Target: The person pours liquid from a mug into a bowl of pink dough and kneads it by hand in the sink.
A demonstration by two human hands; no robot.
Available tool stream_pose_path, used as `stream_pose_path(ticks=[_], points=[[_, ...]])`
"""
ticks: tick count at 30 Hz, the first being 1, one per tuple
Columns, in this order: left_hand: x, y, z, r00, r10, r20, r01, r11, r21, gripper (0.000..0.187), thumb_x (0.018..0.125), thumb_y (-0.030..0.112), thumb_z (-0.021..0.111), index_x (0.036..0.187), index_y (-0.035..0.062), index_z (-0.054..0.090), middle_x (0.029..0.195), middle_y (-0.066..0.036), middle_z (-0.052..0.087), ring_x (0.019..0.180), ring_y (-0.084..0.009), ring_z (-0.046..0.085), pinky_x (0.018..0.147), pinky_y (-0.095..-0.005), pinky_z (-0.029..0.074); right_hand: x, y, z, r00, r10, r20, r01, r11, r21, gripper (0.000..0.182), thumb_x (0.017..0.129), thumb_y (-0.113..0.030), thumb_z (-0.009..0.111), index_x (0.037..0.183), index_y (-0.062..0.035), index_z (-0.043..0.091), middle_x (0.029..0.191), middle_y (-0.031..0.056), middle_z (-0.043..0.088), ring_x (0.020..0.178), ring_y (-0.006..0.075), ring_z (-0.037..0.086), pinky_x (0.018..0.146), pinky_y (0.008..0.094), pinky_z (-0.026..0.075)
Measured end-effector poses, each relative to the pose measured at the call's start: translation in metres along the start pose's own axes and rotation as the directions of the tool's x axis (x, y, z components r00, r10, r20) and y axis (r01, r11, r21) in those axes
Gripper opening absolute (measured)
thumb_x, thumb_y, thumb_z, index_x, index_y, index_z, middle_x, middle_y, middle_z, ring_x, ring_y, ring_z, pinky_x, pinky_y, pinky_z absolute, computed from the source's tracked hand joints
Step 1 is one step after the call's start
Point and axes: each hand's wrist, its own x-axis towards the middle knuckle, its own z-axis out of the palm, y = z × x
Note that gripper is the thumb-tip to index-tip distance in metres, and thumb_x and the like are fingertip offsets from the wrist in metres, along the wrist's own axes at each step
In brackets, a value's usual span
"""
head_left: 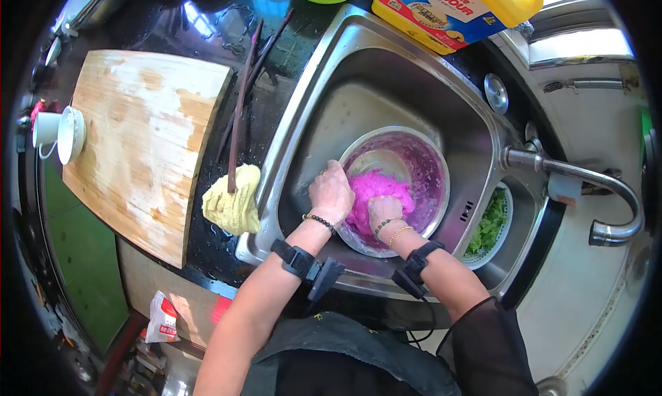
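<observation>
A metal bowl [433,148] with pink smears on its inner wall stands in the large basin of the sink. Bright pink dough [379,188] lies in the bowl. My left hand [331,193] is closed at the bowl's left rim, its fingertips partly hidden. Pressed down into the pink dough is my right hand [385,211], with its knuckles bent and its fingers sunk out of sight.
A steel sink [293,144] surrounds the bowl. Left of it lie a soft pale yellow lump [234,201], dark sticks [243,106] and a wooden board [138,141]. A colander [507,224] of greens sits below the faucet [572,165]. A yellow jug [455,10] stands behind.
</observation>
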Motion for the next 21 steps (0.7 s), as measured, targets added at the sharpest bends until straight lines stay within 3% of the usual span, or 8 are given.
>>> stream_pose_path(ticks=[5, 8, 13, 15, 17, 18, 20, 21], points=[[0.002, 0.003, 0.0, 1.0, -0.025, 0.01, 0.025, 1.0, 0.011, 0.022, 0.07, 0.006, 0.054, 0.088, -0.0033, 0.045, 0.079, -0.023, 0.06, 0.078, -0.0352, 0.061, 0.071, -0.0416, 0.049, 0.024, 0.012, 0.002, 0.996, -0.061, 0.066, 0.063, 0.997, -0.037, 0.016, 0.07, -0.008, 0.052, 0.077, -0.0088, 0.066, 0.08, 0.0128, 0.064, 0.077, 0.0259, 0.063, 0.064, 0.0363, 0.051], [0.002, 0.004, 0.001, 0.999, -0.01, -0.046, 0.013, 0.999, 0.051, 0.016, 0.071, 0.007, 0.051, 0.084, -0.0029, 0.047, 0.072, -0.024, 0.06, 0.07, -0.0364, 0.061, 0.063, -0.0434, 0.049, 0.038, 0.03, 0.008, 0.987, -0.16, 0.027, 0.161, 0.986, -0.046, 0.014, 0.069, -0.01, 0.052, 0.073, -0.0087, 0.065, 0.074, 0.0134, 0.064, 0.072, 0.0273, 0.063, 0.063, 0.0377, 0.05], [0.002, -0.002, 0.007, 0.993, 0.014, -0.121, -0.012, 1.0, 0.016, 0.015, 0.071, 0.006, 0.05, 0.083, -0.0029, 0.046, 0.071, -0.024, 0.059, 0.07, -0.0372, 0.061, 0.063, -0.044, 0.049, 0.031, 0.044, -0.005, 0.964, -0.241, 0.116, 0.244, 0.97, -0.016, 0.014, 0.065, -0.014, 0.055, 0.072, -0.0084, 0.066, 0.076, 0.013, 0.064, 0.072, 0.0277, 0.062, 0.064, 0.0379, 0.05], [0.001, -0.003, 0.006, 0.995, 0.036, -0.093, -0.037, 0.999, -0.006, 0.015, 0.071, 0.006, 0.049, 0.082, -0.0029, 0.046, 0.071, -0.024, 0.059, 0.07, -0.038, 0.06, 0.063, -0.0444, 0.049, 0.013, 0.043, -0.008, 0.955, -0.205, 0.212, 0.199, 0.979, 0.049, 0.021, 0.066, -0.014, 0.055, 0.083, -0.0054, 0.064, 0.085, 0.0149, 0.063, 0.083, 0.0278, 0.06, 0.073, 0.0387, 0.048], [0.0, -0.002, 0.006, 0.995, 0.045, -0.089, -0.048, 0.999, -0.022, 0.014, 0.071, 0.006, 0.049, 0.082, -0.003, 0.046, 0.07, -0.024, 0.059, 0.07, -0.0389, 0.06, 0.064, -0.0449, 0.049, -0.013, 0.058, 0.008, 0.935, -0.356, -0.005, 0.349, 0.915, 0.201, 0.029, 0.068, -0.013, 0.056, 0.095, -0.0035, 0.058, 0.101, 0.0161, 0.058, 0.097, 0.0292, 0.054, 0.081, 0.0407, 0.042], [0.001, -0.003, 0.008, 0.993, 0.06, -0.097, -0.063, 0.998, -0.028, 0.014, 0.072, 0.006, 0.049, 0.082, -0.0029, 0.046, 0.07, -0.025, 0.059, 0.07, -0.0388, 0.06, 0.064, -0.0451, 0.049, -0.03, 0.066, 0.006, 0.937, -0.35, -0.003, 0.343, 0.917, 0.202, 0.029, 0.068, -0.013, 0.056, 0.095, -0.0035, 0.058, 0.101, 0.0161, 0.058, 0.097, 0.0292, 0.054, 0.081, 0.0407, 0.042], [0.003, -0.003, 0.007, 0.991, 0.076, -0.108, -0.08, 0.996, -0.037, 0.014, 0.072, 0.006, 0.049, 0.082, -0.0028, 0.046, 0.071, -0.025, 0.059, 0.07, -0.0387, 0.06, 0.064, -0.0454, 0.048, -0.06, 0.078, -0.017, 0.833, -0.48, -0.275, 0.55, 0.77, 0.322, 0.033, 0.068, -0.011, 0.056, 0.1, -0.0035, 0.052, 0.106, 0.0148, 0.053, 0.101, 0.03, 0.049, 0.085, 0.0422, 0.038], [0.003, -0.003, 0.006, 0.992, 0.079, -0.098, -0.082, 0.996, -0.032, 0.014, 0.072, 0.007, 0.049, 0.082, -0.0028, 0.046, 0.071, -0.025, 0.058, 0.07, -0.0386, 0.06, 0.063, -0.0455, 0.048, -0.062, 0.075, -0.031, 0.835, -0.477, -0.274, 0.547, 0.773, 0.322, 0.033, 0.068, -0.011, 0.056, 0.1, -0.0035, 0.052, 0.106, 0.0148, 0.053, 0.101, 0.03, 0.049, 0.085, 0.0422, 0.038]])
